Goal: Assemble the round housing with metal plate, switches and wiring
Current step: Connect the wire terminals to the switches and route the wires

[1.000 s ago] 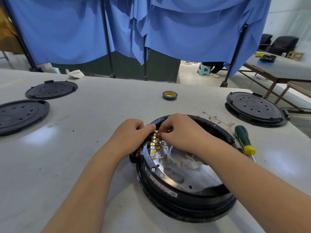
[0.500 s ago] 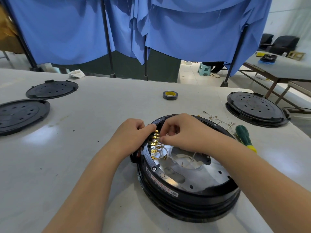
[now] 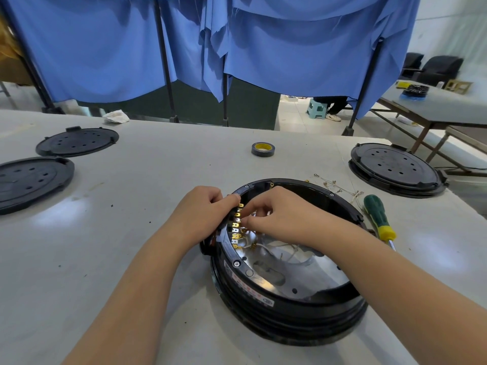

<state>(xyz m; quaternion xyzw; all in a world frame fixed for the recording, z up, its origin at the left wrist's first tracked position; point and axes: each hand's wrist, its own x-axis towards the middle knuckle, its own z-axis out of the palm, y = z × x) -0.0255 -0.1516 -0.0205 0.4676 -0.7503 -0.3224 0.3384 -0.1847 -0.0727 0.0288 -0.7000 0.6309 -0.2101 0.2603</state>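
Observation:
The round black housing lies on the white table, open side up, with a shiny metal plate inside. A row of gold switch terminals runs along its left inner rim, and thin white wires trail from them over the plate. My left hand grips the housing's left rim from outside, thumb tip on the rim's top. My right hand reaches in from the right, its fingertips pinched at the terminals; what they pinch is hidden.
A green and yellow screwdriver and loose wire leads lie right of the housing. A roll of tape sits behind it. Black round lids rest at far left, back left and right. Blue curtains hang behind the table.
My right hand has slid slightly down along the terminal row toward me. The left hand stays on the rim. The housing has not moved.

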